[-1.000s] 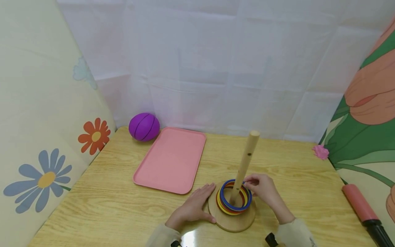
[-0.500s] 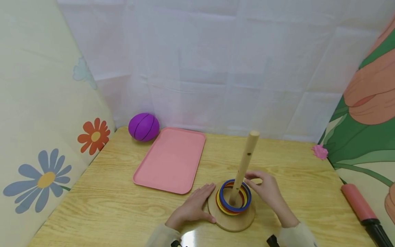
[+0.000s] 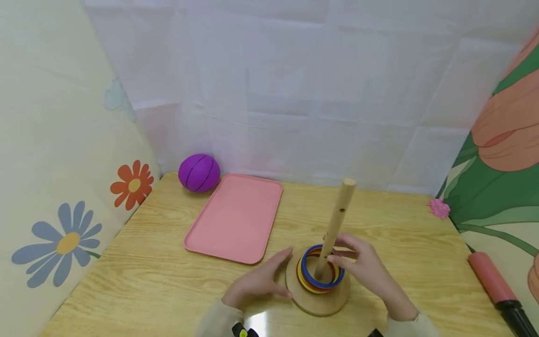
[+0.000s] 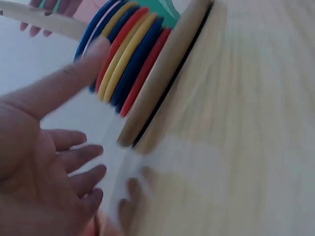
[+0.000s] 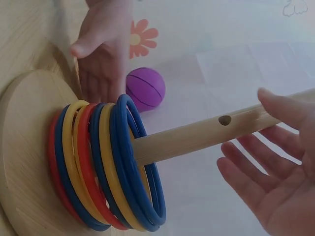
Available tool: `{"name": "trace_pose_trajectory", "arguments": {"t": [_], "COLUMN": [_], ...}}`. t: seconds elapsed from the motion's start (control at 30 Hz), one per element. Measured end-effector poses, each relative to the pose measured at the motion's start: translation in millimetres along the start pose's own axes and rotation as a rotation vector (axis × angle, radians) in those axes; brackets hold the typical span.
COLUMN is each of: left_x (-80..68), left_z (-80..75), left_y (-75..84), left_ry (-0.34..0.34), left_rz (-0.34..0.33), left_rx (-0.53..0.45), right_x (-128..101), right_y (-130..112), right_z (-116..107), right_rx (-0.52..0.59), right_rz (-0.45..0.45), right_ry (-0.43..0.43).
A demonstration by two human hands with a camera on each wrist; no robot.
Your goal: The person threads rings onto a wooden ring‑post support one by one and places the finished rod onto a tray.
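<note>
Pale wooden tabletop [image 3: 168, 281] bears an empty pink rectangular tray [image 3: 236, 217], a purple ball [image 3: 199, 172] behind it, and a round wooden peg stand [image 3: 317, 299] stacked with coloured rings [image 3: 320, 276]. Left hand [image 3: 257, 283] and right hand [image 3: 364, 269], fingers loosely spread, flank it, gripping nothing.

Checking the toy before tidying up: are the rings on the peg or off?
On. The stacked rings encircle the peg, resting on the base.

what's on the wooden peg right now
A stack of red, blue and yellow rings sits low on the wooden peg, resting on the round base. The exact ring count is unclear; the lowest overlap.
</note>
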State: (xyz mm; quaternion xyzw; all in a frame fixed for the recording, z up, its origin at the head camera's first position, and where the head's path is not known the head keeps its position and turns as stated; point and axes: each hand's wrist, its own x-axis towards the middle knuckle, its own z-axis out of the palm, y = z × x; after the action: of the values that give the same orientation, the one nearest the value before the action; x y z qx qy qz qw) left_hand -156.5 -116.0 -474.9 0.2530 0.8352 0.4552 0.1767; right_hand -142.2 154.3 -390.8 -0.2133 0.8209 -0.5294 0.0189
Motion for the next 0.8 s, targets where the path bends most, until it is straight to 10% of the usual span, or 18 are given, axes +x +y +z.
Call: {"name": "trace_pose_trajectory", "arguments": {"t": [0.33,0.8], "left_x": [-30.6,-69.7], "left_z": [-67.9,-172.8], "left_y": [-3.2,-57.5], "left_ry": [0.135,0.299], "left_rz": [0.127,0.005], "left_rx": [0.013,0.113], "right_x": [3,5], "right_y": [0,-1], "right_z": [10,11], "right_rx": [0.109,0.144], "right_rz": [-0.146,-0.177], "right_ry": [0.099,0.091]}}
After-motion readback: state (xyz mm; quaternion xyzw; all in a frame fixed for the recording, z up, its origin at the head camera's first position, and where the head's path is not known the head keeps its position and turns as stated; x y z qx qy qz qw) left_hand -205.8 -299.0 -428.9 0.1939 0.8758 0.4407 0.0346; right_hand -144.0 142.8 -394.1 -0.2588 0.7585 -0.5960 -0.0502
